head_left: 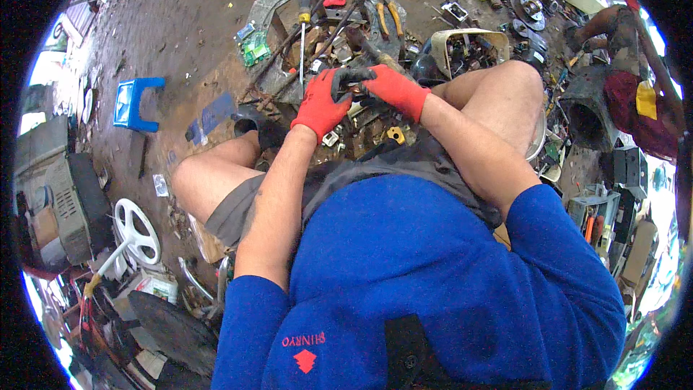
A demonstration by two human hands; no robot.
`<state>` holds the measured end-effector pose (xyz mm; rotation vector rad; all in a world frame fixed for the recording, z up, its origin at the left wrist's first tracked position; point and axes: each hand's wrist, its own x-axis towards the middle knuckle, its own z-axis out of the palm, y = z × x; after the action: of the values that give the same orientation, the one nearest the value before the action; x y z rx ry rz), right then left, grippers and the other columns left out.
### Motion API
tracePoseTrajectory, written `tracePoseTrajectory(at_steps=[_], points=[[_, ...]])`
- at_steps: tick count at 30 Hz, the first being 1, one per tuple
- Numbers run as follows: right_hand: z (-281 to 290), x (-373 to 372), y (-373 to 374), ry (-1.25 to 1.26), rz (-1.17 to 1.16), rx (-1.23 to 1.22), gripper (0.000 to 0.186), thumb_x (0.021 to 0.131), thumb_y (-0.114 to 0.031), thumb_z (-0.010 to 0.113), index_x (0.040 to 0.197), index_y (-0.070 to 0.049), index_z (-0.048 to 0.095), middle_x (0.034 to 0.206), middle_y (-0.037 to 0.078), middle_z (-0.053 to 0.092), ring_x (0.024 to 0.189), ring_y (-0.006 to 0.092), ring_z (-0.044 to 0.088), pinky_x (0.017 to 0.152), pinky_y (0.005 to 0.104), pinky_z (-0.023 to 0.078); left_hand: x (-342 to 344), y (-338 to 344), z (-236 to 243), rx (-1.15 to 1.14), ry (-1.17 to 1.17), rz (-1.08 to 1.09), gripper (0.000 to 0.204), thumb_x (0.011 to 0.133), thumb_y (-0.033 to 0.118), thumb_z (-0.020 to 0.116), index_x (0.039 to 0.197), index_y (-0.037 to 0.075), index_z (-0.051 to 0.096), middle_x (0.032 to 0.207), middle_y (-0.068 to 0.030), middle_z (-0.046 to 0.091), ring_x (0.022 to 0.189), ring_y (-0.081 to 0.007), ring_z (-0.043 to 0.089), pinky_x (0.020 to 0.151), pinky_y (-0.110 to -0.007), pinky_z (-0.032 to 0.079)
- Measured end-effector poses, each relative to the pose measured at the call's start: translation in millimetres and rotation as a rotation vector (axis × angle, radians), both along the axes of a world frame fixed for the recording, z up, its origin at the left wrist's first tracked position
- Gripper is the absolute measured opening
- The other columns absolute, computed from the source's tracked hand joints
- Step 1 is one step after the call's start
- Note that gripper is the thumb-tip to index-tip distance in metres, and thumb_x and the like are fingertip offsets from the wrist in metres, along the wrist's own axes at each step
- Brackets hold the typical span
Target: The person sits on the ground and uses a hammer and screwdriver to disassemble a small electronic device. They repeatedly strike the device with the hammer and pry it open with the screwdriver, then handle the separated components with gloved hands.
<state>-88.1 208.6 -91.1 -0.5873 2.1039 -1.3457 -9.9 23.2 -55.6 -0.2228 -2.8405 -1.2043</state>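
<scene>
My left hand (323, 107), in a red glove with dark fingertips, is closed in front of my lap. Close beside it, my right hand (397, 92) wears a matching glove and is closed too. Their fingers meet around a small dark piece that I cannot make out. Just beyond my right hand lies a hammer (380, 53) with a wooden handle. A long screwdriver (304, 18) with a yellow and black handle points toward my left hand. Farther off are orange-handled pliers (390, 19), a red tool (334, 1) and a green circuit board (255, 49).
A grey angular frame (268, 3) surrounds the tools and scrap. Right of it stands a beige bin (473, 37) of small parts, with a metal disc (526, 9) beyond. A blue stool (133, 105) and a white spoked wheel (137, 231) are on the left.
</scene>
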Motion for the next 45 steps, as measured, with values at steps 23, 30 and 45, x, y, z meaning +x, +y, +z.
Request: tracePoseTrajectory(at_steps=[23, 30, 45], points=[[22, 11, -8, -0.025, -0.186, 0.028, 0.026, 0.088, -0.019, 0.057, 0.105, -0.001, 0.065, 0.092, 0.009, 0.069, 0.083, 0.0151, 0.061, 0.077, 0.0334, 0.047, 3, -4, 0, 0.040, -0.008, 0.026, 0.053, 0.073, 0.014, 0.070, 0.121, 0.007, 0.052, 0.116, -0.0153, 0.057, 0.110, -0.0319, 0.053, 0.097, -0.039, 0.041], [18, 18, -12, -0.044, -0.295, -0.070, 0.025, 0.090, -0.020, 0.057, 0.102, 0.000, 0.064, 0.090, 0.008, 0.068, 0.079, 0.0144, 0.061, 0.071, 0.0317, 0.048, 5, -2, 6, 0.032, -0.017, 0.033, 0.053, 0.072, 0.016, 0.072, 0.121, 0.007, 0.053, 0.115, -0.0146, 0.058, 0.110, -0.0319, 0.054, 0.096, -0.039, 0.042], [27, 15, -10, -0.045, -0.329, -0.091, 0.026, 0.086, -0.018, 0.062, 0.102, 0.002, 0.064, 0.090, 0.009, 0.067, 0.078, 0.0156, 0.061, 0.070, 0.0321, 0.049, 6, -3, 4, 0.073, -0.019, 0.052, 0.058, 0.071, 0.017, 0.073, 0.124, 0.006, 0.051, 0.119, -0.0164, 0.057, 0.113, -0.0312, 0.053, 0.099, -0.038, 0.041]])
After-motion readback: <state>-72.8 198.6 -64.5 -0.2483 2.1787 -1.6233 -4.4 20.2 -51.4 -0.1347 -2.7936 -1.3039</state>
